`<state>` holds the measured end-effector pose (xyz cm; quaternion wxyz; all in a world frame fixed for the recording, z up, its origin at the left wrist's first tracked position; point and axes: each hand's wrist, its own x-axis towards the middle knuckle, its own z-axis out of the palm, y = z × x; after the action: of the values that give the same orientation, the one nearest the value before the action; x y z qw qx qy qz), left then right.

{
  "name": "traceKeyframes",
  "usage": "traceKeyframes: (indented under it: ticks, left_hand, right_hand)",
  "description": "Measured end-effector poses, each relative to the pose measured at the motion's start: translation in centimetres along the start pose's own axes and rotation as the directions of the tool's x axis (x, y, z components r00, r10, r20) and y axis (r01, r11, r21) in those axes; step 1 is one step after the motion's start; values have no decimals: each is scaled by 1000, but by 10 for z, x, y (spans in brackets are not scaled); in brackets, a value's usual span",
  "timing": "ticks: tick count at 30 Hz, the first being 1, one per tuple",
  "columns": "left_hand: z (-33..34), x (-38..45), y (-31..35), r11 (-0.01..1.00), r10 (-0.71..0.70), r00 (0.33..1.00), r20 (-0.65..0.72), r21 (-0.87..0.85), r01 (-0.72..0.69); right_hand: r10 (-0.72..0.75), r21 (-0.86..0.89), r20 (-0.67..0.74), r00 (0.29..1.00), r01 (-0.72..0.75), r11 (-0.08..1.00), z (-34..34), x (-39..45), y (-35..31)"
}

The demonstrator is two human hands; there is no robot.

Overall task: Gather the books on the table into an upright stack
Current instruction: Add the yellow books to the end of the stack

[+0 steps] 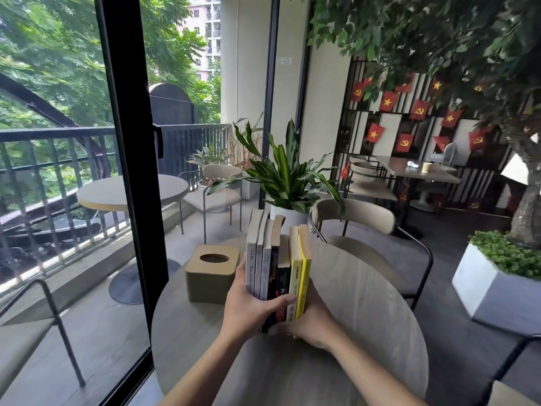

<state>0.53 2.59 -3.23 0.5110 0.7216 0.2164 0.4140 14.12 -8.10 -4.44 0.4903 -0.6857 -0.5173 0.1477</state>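
Several books (278,259) stand upright side by side, spines toward me, on the round grey table (366,303). White and grey spines are at the left, dark ones in the middle, two yellow ones at the right. My left hand (248,306) presses on the row's left side, with its thumb across the lower spines. My right hand (310,323) cups the row's lower right side and bottom. The books are squeezed between both hands.
A tan tissue box (210,273) stands on the table just left of the books. Behind the table sit a potted plant (288,183) and a beige chair (360,218). A glass door frame (131,171) runs down the left, and a white planter (494,285) stands at the right.
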Motion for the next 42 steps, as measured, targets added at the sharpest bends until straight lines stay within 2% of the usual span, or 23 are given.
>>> traceKeyframes:
  ticks: [11,16,18,20,22,23,25,27,30,36,39,42]
  left_hand:
    - [-4,3,-12,987,-39,999,-33,155,44]
    - [-4,-1,-4,984,-44,999,-8,172,45]
    - [-5,-3,2,969,-27,1000,11,245,24]
    - [-10,-1,10,866,86,996,-1,494,-74]
    - [-19,4,15,655,198,980,14,742,-142]
    - [-25,8,18,564,188,981,38,814,-139]
    - [-36,19,23,517,12,996,86,852,-80]
    - [-44,32,27,517,-198,967,159,855,-35]
    - [-44,45,26,476,-280,928,245,875,-87]
    - [-39,35,10,453,-11,953,303,851,-265]
    - [-34,26,4,400,70,965,251,879,-258]
    - [-33,23,4,398,88,970,227,885,-243]
  right_hand:
    - [29,-213,-49,998,-39,976,7,-1,12]
    - [14,-211,-62,998,-27,977,7,-1,15]
    - [20,-190,-65,998,-32,981,8,-2,17]
    - [27,-201,-80,996,-42,979,10,-3,21]
    - [21,-220,-95,995,-42,975,11,-3,22]
    - [18,-225,-99,995,-40,973,11,-3,22]
    - [19,-227,-105,994,-43,973,12,-3,22]
    - [4,-219,-105,994,-27,975,12,-4,21]
    - [-29,-231,-115,993,1,973,11,-5,20]
    - [25,-226,-107,994,-48,973,13,-5,26]
    - [42,-261,-112,993,-70,963,13,-4,25]
    - [44,-260,-118,992,-74,963,15,-5,25]
